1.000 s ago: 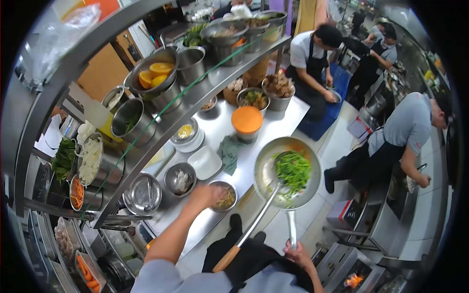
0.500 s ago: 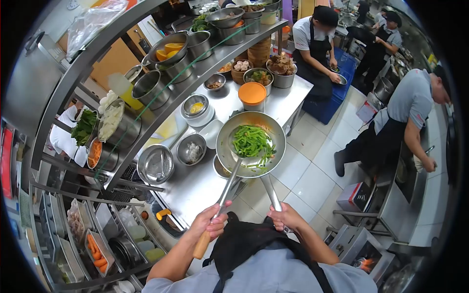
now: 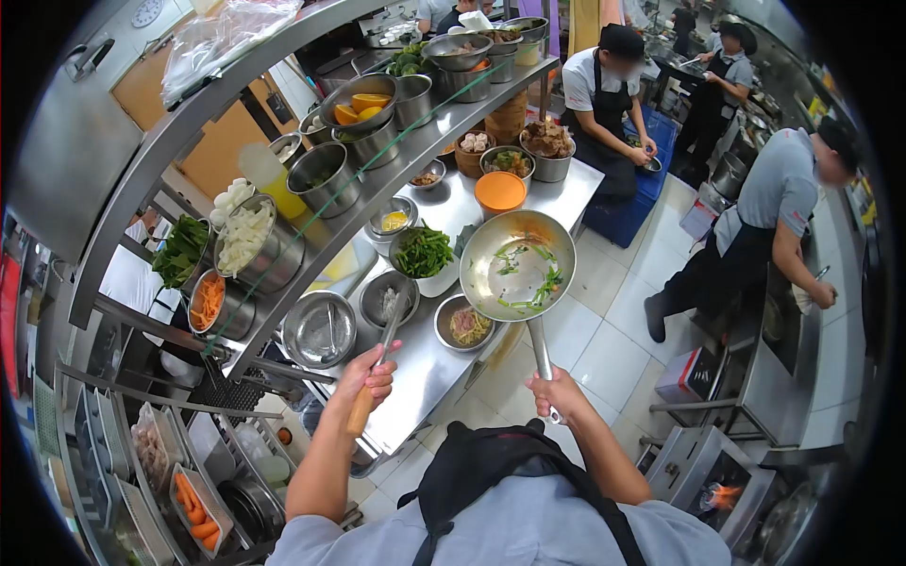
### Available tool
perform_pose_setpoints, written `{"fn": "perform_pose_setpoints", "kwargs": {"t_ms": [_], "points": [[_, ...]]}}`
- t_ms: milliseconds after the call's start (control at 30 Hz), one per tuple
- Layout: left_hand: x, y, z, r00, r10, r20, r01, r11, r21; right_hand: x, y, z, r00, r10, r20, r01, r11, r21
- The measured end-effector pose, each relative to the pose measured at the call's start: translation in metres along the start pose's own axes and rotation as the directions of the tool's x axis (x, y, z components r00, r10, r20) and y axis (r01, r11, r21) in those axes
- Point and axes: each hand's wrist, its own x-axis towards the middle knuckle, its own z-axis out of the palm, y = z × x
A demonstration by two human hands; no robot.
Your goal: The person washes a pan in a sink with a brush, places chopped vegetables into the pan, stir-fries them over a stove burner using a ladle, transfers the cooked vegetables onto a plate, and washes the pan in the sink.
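Observation:
My left hand [image 3: 370,375] is closed round the wooden handle of a long metal ladle [image 3: 394,325]. Its far end reaches a mound of chopped green vegetables [image 3: 422,249] at a white bowl [image 3: 442,281]; whether the mound lies on the ladle or in the bowl I cannot tell. In my right hand [image 3: 555,391] is the handle of a frying pan [image 3: 486,247], held tilted beside the counter's edge. A few green pieces [image 3: 543,288] remain scattered in the pan. Below the pan's left side stands a metal bowl of mixed food [image 3: 467,325].
A steel shelf [image 3: 396,141] carrying several pots overhangs the counter [image 3: 406,391]. An orange-lidded container [image 3: 500,191] stands behind the pan. On the right, a co-worker [image 3: 769,203] is at a steel station; another person [image 3: 604,108] sits beyond the counter. Carrots [image 3: 196,509] fill a basket at lower left.
Most of the greens have gone from the pan to the white bowl's spot. The ladle has moved left out of the pan, and the pan has shifted right in the view.

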Motion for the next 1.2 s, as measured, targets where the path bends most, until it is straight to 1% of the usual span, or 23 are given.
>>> {"fn": "perform_pose_setpoints", "kwargs": {"t_ms": [33, 100, 167, 200, 233, 300, 333, 400, 433, 500, 567, 667, 700, 767, 800, 833, 900, 933, 1000, 1033, 1100, 1133, 1200], "points": [[0.011, -0.005, -0.007, 0.999, -0.002, -0.032, 0.003, 1.0, 0.018, 0.0, 0.001, -0.002, 1.0, 0.006, -0.02, -0.005, 1.0, 0.02], [0.03, -0.018, -0.016, 1.0, -0.003, -0.028, 0.003, 1.0, 0.009, -0.004, 0.002, -0.007, 0.999, 0.013, -0.042, -0.012, 0.999, 0.033], [0.04, -0.027, -0.015, 0.996, 0.015, -0.089, -0.014, 1.0, 0.021, -0.008, 0.002, -0.014, 0.998, 0.013, -0.063, -0.009, 0.999, 0.051], [0.04, -0.029, -0.01, 0.99, 0.029, -0.136, -0.019, 0.997, 0.078, -0.01, 0.002, -0.018, 0.998, 0.013, -0.06, -0.01, 0.999, 0.046], [0.042, -0.03, -0.01, 0.99, 0.033, -0.137, -0.023, 0.997, 0.075, -0.013, 0.001, -0.021, 0.997, 0.023, -0.071, -0.019, 0.998, 0.063], [0.05, -0.032, -0.013, 0.974, 0.076, -0.213, -0.031, 0.978, 0.208, -0.017, 0.002, -0.029, 0.997, 0.033, -0.076, -0.027, 0.996, 0.081], [0.055, -0.033, -0.014, 0.973, 0.079, -0.216, -0.033, 0.977, 0.21, -0.018, 0.003, -0.033, 0.996, 0.025, -0.083, -0.018, 0.996, 0.084], [0.063, -0.038, -0.012, 0.938, 0.176, -0.3, -0.031, 0.901, 0.433, -0.023, 0.003, -0.04, 0.996, 0.019, -0.084, -0.011, 0.996, 0.091], [0.068, -0.042, -0.01, 0.936, 0.179, -0.303, -0.03, 0.899, 0.437, -0.025, 0.002, -0.043, 0.996, 0.028, -0.09, -0.02, 0.996, 0.092], [0.076, -0.054, -0.006, 0.891, 0.307, -0.336, -0.009, 0.75, 0.662, -0.026, 0.003, -0.05, 0.995, 0.038, -0.094, -0.029, 0.995, 0.097], [0.082, -0.068, 0.002, 0.865, 0.351, -0.36, 0.0, 0.717, 0.697, -0.027, 0.004, -0.057, 0.997, 0.03, -0.077, -0.022, 0.995, 0.101], [0.084, -0.083, 0.011, 0.814, 0.494, -0.307, 0.004, 0.523, 0.853, -0.027, 0.002, -0.064, 0.998, 0.025, -0.055, -0.021, 0.996, 0.083], [0.088, -0.088, 0.01, 0.815, 0.493, -0.306, 0.006, 0.521, 0.854, -0.027, 0.002, -0.067, 0.998, 0.025, -0.056, -0.021, 0.996, 0.085], [0.094, -0.099, 0.007, 0.735, 0.588, -0.336, 0.116, 0.38, 0.918, -0.026, 0.002, -0.07, 0.999, 0.009, -0.031, -0.007, 0.998, 0.055], [0.105, -0.102, -0.009, 0.722, 0.641, -0.258, 0.098, 0.275, 0.957, -0.026, 0.0, -0.069, 1.0, 0.009, -0.03, -0.007, 0.999, 0.054], [0.112, -0.11, -0.025, 0.722, 0.642, -0.258, 0.098, 0.275, 0.957, -0.028, -0.003, -0.068, 0.999, 0.008, -0.032, -0.006, 0.999, 0.051], [0.114, -0.117, -0.02, 0.647, 0.742, -0.173, 0.07, 0.168, 0.983, -0.029, -0.006, -0.069, 0.999, 0.003, -0.034, -0.002, 0.999, 0.045], [0.114, -0.119, -0.02, 0.646, 0.744, -0.173, 0.068, 0.169, 0.983, -0.029, -0.007, -0.069, 1.0, 0.004, -0.029, -0.003, 0.999, 0.05], [0.108, -0.12, -0.014, 0.641, 0.76, -0.111, 0.198, -0.024, 0.98, -0.03, -0.009, -0.069, 1.0, 0.003, -0.021, -0.002, 0.999, 0.052], [0.106, -0.12, -0.011, 0.639, 0.761, -0.109, 0.195, -0.024, 0.98, -0.031, -0.011, -0.068, 1.0, 0.01, -0.026, -0.008, 0.999, 0.051], [0.1, -0.121, -0.003, 0.662, 0.719, -0.212, 0.28, 0.025, 0.96, -0.032, -0.013, -0.068, 0.999, 0.017, -0.034, -0.015, 0.999, 0.048], [0.1, -0.122, -0.003, 0.662, 0.719, -0.212, 0.279, 0.026, 0.96, -0.032, -0.013, -0.067, 0.999, 0.013, -0.034, -0.012, 0.999, 0.046], [0.098, -0.126, -0.006, 0.68, 0.685, -0.261, 0.367, -0.009, 0.93, -0.031, -0.014, -0.067, 1.0, 0.005, -0.03, -0.004, 0.999, 0.038]]}}
